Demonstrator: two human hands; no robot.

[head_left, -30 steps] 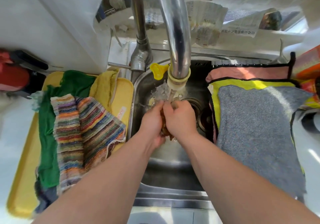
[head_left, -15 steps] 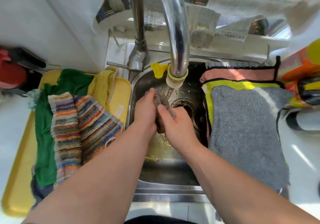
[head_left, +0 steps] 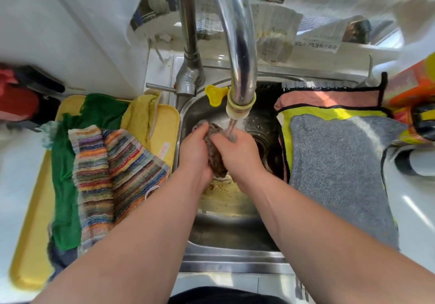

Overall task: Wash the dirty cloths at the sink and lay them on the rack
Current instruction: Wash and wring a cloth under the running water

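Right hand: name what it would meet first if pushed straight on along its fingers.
The dark wet cloth that the right hand holds; just beyond it, probably the left hand, though depth is unclear.

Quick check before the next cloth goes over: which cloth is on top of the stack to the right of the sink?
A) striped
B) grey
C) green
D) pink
B: the grey cloth lies spread over the yellow cloth and the pink cloth to the right of the sink.
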